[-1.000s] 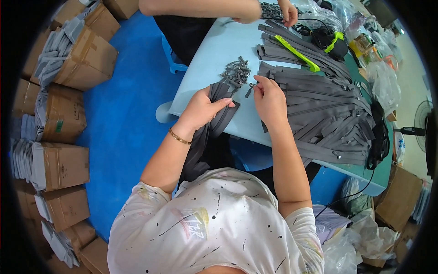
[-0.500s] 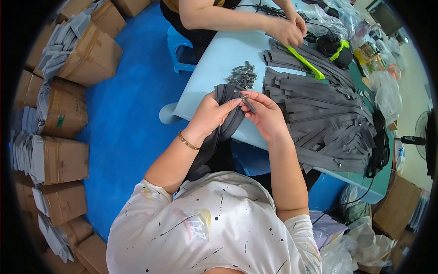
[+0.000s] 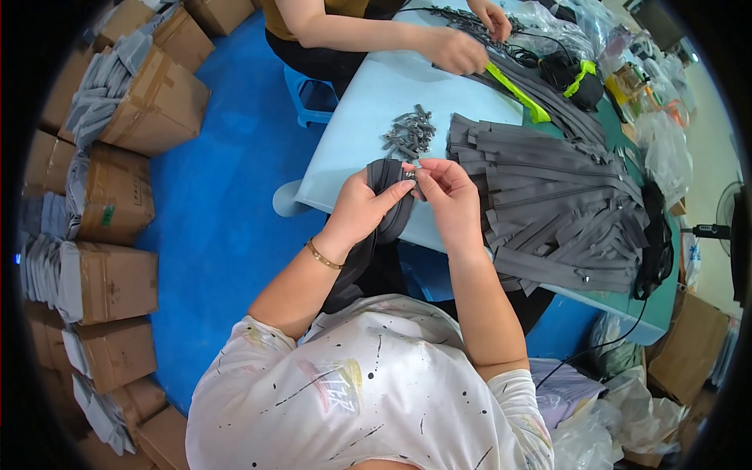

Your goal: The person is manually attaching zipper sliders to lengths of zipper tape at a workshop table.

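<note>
Head view: the left hand (image 3: 362, 205) is curled nearly closed around a dark grey zipper strip (image 3: 384, 174), the thumb laid on top, apparently so that the end is kept steady above the fist. The right hand (image 3: 452, 202) is drawn into a narrow pinch, with a small metal slider (image 3: 410, 175) caught at its fingertips, just beside the left thumb; it cannot be told whether the slider has been threaded onto the strip. The two hands are brought close together, presumably because so small a part has to be lined up by touch as well as by sight. Below the left hand, the rest of the strip is let hang toward the lap, probably to keep its length out of the way.

Just beyond both hands, a pile of loose sliders (image 3: 409, 131) is heaped on the pale blue table (image 3: 345, 149), likely set there for a short reach. To the right of the right hand, many grey zipper strips (image 3: 564, 196) are spread side by side, perhaps so that single ones can be lifted off easily. Farther off, beyond them, a lime-green strip (image 3: 521, 95) is laid near a co-worker's hand (image 3: 460, 53)
</note>
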{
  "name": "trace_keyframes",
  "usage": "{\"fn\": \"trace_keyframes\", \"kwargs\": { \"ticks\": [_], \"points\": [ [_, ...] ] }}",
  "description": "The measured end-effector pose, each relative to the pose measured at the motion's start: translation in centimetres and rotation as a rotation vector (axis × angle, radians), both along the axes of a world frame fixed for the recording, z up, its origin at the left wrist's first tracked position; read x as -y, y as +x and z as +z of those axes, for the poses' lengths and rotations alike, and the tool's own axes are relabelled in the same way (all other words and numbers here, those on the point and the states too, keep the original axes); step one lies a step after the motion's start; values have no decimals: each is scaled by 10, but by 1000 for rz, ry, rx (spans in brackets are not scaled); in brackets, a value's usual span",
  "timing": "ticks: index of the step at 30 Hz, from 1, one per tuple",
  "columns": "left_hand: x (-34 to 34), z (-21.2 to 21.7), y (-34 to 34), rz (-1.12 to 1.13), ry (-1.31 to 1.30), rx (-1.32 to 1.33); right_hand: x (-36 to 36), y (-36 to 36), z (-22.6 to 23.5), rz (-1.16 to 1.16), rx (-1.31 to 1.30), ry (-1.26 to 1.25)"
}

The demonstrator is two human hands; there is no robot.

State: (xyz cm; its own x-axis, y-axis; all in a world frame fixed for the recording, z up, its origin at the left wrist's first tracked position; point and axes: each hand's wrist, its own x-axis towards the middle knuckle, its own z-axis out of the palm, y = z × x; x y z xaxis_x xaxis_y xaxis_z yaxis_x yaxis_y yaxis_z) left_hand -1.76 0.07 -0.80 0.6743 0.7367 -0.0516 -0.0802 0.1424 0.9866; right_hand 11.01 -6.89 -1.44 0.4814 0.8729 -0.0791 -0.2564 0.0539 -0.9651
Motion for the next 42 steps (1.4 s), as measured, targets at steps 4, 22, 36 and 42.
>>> {"fn": "trace_keyframes", "kwargs": {
  "ticks": [4,22,36,42],
  "points": [
    [-1,-16,-1,41,3,73,4,-9,7,34,-66,54],
    [-10,-15,-11,-96,58,51,23,8,22,168,550,115],
    [-10,-2,-8,-43,-163,-19,29,14,-8,93,149,104],
    [1,10,-6,-84,-174,-15,37,11,-7,223,-460,157]
  ]
}}
